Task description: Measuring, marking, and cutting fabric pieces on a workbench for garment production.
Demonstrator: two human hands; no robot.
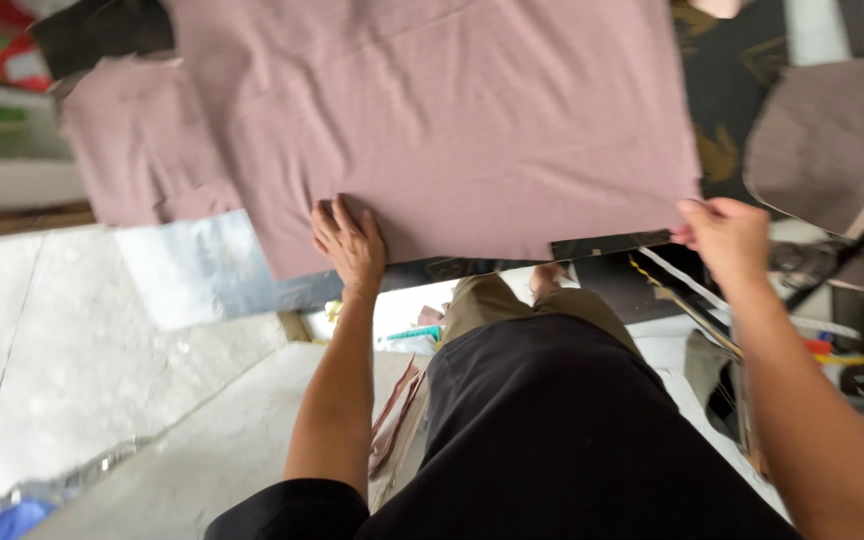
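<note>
On table [202, 285]: mauve fabric [452, 120] spread flat — soft, light, limp. Left hand [349, 240] pressed open near front edge; right hand [727, 235] pinching front right corner — probably best held at edges.

Open stretch of mauve fabric [452, 120] between left hand [349, 240] and right hand [727, 235], unobstructed. Bare metal desk [192, 275] edge free at left. Hemmed in at right by grey fabric piece [832, 140] and cluttered tools [842, 350] below.

Second mauve fabric piece [137, 150] left; brown fabric [832, 140] right; scraps [397, 400] on floor.
</note>
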